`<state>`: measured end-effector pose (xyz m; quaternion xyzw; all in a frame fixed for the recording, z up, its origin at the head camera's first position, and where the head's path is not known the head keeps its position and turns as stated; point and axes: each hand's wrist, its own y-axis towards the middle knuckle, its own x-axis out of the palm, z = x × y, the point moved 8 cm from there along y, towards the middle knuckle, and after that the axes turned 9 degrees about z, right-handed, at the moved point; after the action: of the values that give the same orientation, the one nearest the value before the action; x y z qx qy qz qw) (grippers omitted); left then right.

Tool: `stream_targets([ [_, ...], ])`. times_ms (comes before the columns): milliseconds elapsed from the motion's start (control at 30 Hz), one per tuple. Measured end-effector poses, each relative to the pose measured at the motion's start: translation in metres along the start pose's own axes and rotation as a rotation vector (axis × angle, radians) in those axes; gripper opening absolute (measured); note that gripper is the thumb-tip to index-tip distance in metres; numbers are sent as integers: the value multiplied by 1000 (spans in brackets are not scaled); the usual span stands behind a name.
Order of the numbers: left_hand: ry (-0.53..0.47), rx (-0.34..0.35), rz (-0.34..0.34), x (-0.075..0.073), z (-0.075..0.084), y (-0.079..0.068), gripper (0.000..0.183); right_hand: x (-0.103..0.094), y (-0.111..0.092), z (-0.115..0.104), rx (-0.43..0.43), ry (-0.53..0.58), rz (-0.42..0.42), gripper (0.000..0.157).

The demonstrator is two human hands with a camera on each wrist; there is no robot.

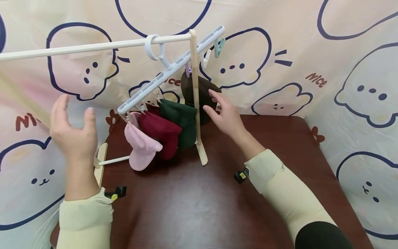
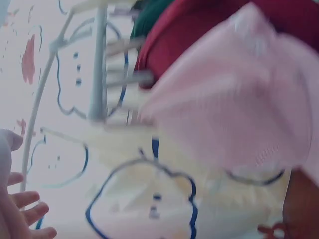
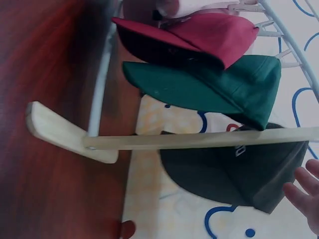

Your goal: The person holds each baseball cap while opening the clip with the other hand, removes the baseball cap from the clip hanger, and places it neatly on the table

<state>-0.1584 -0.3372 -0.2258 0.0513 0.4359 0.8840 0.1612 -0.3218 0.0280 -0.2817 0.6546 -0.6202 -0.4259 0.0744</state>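
A pale blue clip hanger hangs by its hook from the white rod of a drying rack and slants across it. From its clips hang a pink cap, a dark red cap, a green cap and a dark cap. My left hand is raised left of the pink cap, fingers apart and holding nothing. My right hand is beside the dark cap, its spread fingertips overlapping the cap's edge in the head view. In the right wrist view the fingers are right by that cap.
The rack's wooden post stands between the green and dark caps, on a wooden foot. A white clip and a teal clip hang without caps. Under everything lies a dark brown table, with a printed curtain behind.
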Motion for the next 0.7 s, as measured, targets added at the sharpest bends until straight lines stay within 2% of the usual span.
stream_targets([
  [100, 49, -100, 20, -6, -22, 10, 49, -6, 10, -3, 25, 12, 30, 54],
  [233, 89, -238, 31, -8, -53, 16, 50, -13, 20, -4, 51, 13, 92, 52],
  [367, 88, -362, 63, -11, -77, 18, 50, -8, 31, -7, 51, 18, 106, 55],
  [533, 26, -433, 112, -20, -95, 22, 55, 9, 41, -13, 54, 50, 74, 61],
  [700, -94, -543, 63, -22, -111, 24, 62, 25, 45, -18, 53, 86, 52, 61],
])
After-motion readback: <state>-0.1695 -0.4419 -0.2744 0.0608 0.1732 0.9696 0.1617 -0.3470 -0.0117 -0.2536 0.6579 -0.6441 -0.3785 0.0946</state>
